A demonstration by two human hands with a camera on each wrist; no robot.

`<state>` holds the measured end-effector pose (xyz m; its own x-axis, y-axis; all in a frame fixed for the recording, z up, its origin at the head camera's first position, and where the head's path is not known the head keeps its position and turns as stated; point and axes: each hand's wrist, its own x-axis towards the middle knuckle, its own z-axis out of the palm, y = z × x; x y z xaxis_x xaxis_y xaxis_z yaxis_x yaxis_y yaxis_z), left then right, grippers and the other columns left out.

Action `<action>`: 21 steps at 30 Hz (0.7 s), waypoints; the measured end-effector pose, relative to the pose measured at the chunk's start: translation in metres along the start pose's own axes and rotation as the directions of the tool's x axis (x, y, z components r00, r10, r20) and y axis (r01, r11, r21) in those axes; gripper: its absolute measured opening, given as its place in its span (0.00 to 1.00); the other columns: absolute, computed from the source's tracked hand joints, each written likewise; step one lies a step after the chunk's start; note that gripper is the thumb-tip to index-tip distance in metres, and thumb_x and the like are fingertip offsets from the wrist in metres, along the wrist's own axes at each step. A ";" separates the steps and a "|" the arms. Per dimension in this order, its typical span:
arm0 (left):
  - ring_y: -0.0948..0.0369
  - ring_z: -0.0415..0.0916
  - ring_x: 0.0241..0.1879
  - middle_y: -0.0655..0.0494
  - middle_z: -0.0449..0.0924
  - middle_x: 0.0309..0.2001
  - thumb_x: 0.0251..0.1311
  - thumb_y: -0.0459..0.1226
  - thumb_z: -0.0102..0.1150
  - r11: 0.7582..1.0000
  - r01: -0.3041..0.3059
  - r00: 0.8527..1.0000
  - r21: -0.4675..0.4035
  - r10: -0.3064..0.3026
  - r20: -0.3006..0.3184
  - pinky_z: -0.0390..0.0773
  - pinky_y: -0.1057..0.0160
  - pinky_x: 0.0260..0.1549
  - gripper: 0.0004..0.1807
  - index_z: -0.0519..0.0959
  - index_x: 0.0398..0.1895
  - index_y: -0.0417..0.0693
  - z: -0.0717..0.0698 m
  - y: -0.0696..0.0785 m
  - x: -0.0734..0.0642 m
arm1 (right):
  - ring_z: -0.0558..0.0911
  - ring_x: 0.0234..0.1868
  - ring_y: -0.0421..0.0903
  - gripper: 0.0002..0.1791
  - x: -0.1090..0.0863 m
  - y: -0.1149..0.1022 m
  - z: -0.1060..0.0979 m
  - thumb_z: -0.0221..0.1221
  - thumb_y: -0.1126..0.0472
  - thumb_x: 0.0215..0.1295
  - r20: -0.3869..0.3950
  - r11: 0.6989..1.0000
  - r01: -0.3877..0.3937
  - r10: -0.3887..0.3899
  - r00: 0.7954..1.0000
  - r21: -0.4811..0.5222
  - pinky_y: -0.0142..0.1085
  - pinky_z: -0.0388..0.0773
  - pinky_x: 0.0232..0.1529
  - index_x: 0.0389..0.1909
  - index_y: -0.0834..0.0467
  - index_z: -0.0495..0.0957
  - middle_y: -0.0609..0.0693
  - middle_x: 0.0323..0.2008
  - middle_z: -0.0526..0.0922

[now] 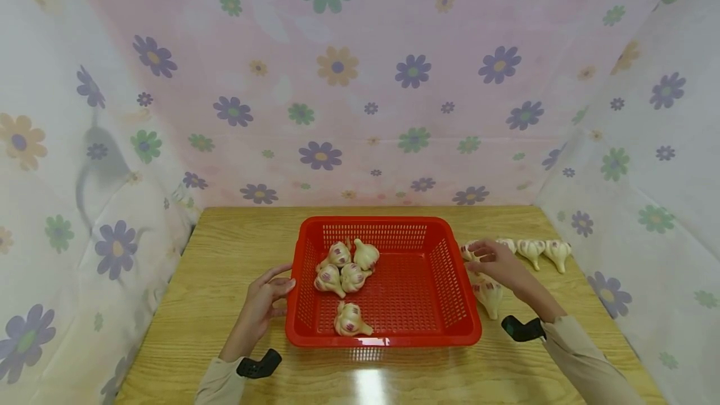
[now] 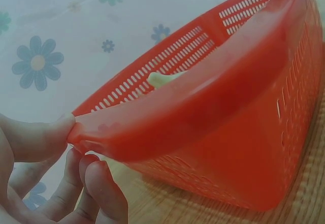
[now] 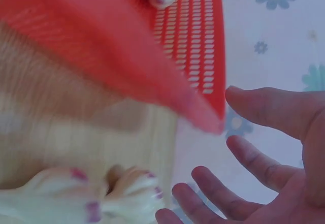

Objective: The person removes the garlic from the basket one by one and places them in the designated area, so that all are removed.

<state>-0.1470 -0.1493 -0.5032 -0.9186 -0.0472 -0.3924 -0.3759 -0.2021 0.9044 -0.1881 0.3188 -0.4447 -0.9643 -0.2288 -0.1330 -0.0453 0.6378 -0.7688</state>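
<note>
Red rectangular plastic basket (image 1: 413, 280) on yellowish wood-grain table (image 1: 236, 236)
Left hand (image 1: 261, 302) pinches its rim (image 2: 193, 115); right hand (image 1: 503, 267), fingers empty, beside it; flowered pastel cloth (image 1: 382, 124) behind it.

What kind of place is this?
Probably a staged recording booth rather than a working kitchen: flower-print sheets enclose three sides of a wood-grain table, and black devices sit at both wrists. The red basket and garlic bulbs alone wouldn't settle it.
</note>
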 end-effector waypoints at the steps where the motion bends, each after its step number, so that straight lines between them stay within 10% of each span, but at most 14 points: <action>1: 0.57 0.79 0.34 0.51 0.80 0.39 0.57 0.31 0.60 1.000 0.000 1.000 0.001 0.000 0.000 0.78 0.59 0.22 0.26 0.72 0.61 0.46 0.000 0.000 0.000 | 0.72 0.53 0.64 0.26 0.002 -0.003 0.000 0.61 0.54 0.63 0.007 1.000 0.004 -0.004 1.000 0.002 0.55 0.74 0.47 0.54 0.66 0.69 0.67 0.54 0.72; 21: 0.54 0.79 0.36 0.49 0.79 0.39 0.58 0.31 0.58 1.000 -0.003 1.000 -0.006 0.003 -0.015 0.79 0.56 0.24 0.24 0.73 0.60 0.48 -0.001 -0.003 0.003 | 0.72 0.55 0.58 0.26 0.033 -0.075 0.029 0.63 0.51 0.61 0.138 0.987 0.156 -0.160 0.977 0.038 0.51 0.72 0.51 0.55 0.59 0.70 0.56 0.54 0.73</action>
<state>-0.1483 -0.1500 -0.5072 -0.9177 -0.0621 -0.3924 -0.3726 -0.2082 0.9043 -0.2092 0.2420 -0.4101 -0.8995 -0.4269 -0.0930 -0.1855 0.5658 -0.8034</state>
